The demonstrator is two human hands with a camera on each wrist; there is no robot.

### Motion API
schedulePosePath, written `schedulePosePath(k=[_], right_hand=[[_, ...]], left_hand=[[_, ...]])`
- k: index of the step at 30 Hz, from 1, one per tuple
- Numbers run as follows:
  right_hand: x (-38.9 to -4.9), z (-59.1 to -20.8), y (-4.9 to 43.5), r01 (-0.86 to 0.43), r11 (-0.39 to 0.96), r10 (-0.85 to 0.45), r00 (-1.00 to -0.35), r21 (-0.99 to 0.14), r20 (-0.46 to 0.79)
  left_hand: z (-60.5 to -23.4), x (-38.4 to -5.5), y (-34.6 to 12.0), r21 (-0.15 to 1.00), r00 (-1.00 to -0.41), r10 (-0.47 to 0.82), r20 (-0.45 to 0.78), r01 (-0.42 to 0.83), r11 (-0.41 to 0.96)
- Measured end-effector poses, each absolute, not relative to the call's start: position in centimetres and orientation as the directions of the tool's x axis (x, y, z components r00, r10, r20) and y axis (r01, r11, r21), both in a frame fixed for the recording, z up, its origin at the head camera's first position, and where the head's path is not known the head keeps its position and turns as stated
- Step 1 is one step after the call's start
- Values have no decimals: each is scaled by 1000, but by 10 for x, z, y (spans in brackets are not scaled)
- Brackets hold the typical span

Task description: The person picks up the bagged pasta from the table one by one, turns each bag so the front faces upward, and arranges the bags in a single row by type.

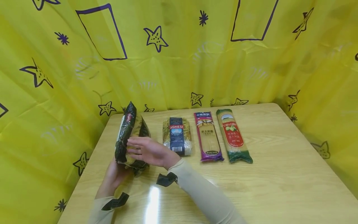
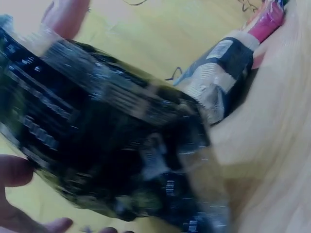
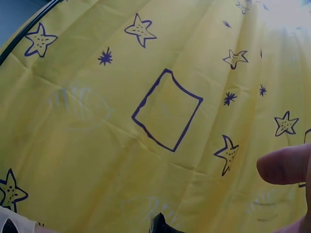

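A large dark, glossy pasta bag (image 1: 124, 133) stands up on edge, tilted, at the left of the table. My left hand (image 1: 116, 174) is at its lower left, mostly hidden behind it. In the left wrist view the left thumb (image 2: 14, 170) and spread fingertips lie along the edge of the blurred bag (image 2: 107, 136). On the bag's right side, my right hand (image 1: 151, 151) has its fingers extended close to the plastic; contact is hard to tell. Only the right thumb (image 3: 284, 165) shows clearly in the right wrist view.
An AGNESI pasta packet (image 1: 176, 137), a purple-edged spaghetti packet (image 1: 208, 137) and a green and red Olivoilà spaghetti packet (image 1: 233, 135) lie in a row on the wooden table (image 1: 279, 174). A yellow curtain (image 1: 179, 68) with drawn stars surrounds the table's back and sides.
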State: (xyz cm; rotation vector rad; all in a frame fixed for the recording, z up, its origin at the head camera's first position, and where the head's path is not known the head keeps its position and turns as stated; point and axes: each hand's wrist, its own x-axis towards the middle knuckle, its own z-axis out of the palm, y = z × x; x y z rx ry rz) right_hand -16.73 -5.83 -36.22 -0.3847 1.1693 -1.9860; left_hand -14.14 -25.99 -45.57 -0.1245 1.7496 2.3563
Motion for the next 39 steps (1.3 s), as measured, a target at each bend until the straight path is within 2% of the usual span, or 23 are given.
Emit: schedulePosePath(k=[6,11,14,18,23,29,33,39], right_hand=[[-167,-371,-64,446,-249,-762,-638,-859,-111],[-166,-379,-69,437,-243,-770,-630,-866,-101],[-165,-384,-69,422,-242,-764,-638,-874,-97],[-165,-392,-68,401,-235,-727,-677,-885,-113],[-167,-401,-65,397,-264,-667,-733,-879,-131],[-170,-412,-65,388,-346,-577,-806,-854,-132],[-175,-419,-64,344,-341,-495,-857,-875,-144],[-180,-429,-62,379,-339,-453,-868,-861,-204]], left_hand=[[-431,-132,-267,958,-991,5,-132,-129,-255],[-420,-131,-267,960,-994,30,-107,-111,-259],[-420,-130,-270,949,-989,31,-147,-150,-278],[-421,-128,-276,926,-971,9,-238,-230,-300],[-423,-128,-284,891,-965,10,-264,-247,-381],[-427,-127,-290,824,-970,10,-245,-213,-525],[-431,-126,-295,774,-978,40,-202,-185,-605],[-438,-125,-303,667,-983,111,-144,-180,-723]])
